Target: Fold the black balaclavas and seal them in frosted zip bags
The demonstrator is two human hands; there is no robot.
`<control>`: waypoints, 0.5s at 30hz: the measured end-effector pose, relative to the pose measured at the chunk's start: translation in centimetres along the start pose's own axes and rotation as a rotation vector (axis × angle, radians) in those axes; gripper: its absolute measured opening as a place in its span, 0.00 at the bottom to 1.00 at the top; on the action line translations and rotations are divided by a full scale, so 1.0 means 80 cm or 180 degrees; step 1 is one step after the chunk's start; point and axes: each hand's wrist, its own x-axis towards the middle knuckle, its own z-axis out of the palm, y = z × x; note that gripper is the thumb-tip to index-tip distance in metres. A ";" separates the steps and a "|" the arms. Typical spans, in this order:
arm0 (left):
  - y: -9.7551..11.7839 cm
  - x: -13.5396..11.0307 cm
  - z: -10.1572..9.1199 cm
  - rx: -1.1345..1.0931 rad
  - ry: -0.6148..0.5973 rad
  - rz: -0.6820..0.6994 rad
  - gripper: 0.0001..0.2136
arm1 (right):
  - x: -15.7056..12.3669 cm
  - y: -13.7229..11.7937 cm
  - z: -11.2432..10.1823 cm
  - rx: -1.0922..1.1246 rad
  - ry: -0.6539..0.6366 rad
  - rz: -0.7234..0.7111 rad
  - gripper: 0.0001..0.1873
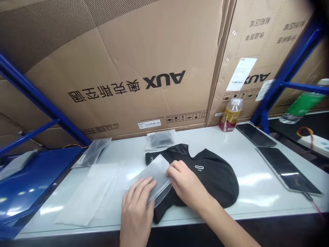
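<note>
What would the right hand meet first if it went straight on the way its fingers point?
The right hand would meet the frosted plastic bag first; its fingertips appear already at the bag's edge, above the black T-shirt, though depth is hard to judge from this view.

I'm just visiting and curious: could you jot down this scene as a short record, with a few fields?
Left hand: holds a frosted plastic bag at one end
Right hand: holds the bag's other end, above a black shirt
Surface: white table
Also on it: a plastic bottle, a bagged dark item, flat frosted bags
Behind: cardboard AUX boxes, blue metal shelving
</note>
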 end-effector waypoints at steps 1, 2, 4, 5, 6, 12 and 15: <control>0.002 0.003 -0.004 0.0054 -0.0138 -0.0040 0.19 | -0.002 0.000 0.000 0.0035 -0.0006 0.0012 0.14; 0.002 0.006 -0.007 0.0072 -0.0274 -0.0059 0.20 | -0.003 0.001 0.000 0.0060 -0.0022 0.0014 0.14; -0.002 0.008 -0.012 0.0007 -0.0425 -0.0089 0.26 | -0.004 0.001 0.003 0.0058 -0.0057 0.0010 0.15; -0.006 0.007 -0.012 -0.0047 -0.0426 -0.0109 0.30 | -0.005 0.001 0.004 0.0025 -0.0069 0.0006 0.15; -0.010 0.006 -0.012 -0.0093 -0.0388 -0.0122 0.33 | -0.004 0.000 0.006 -0.0010 -0.0076 0.0002 0.16; -0.027 0.011 -0.018 0.0191 -0.0453 -0.0019 0.29 | -0.004 -0.002 0.009 -0.0043 -0.0094 0.0007 0.14; -0.032 0.017 -0.029 0.0126 -0.0790 0.0094 0.34 | -0.006 -0.001 0.005 -0.0009 -0.0115 0.0026 0.15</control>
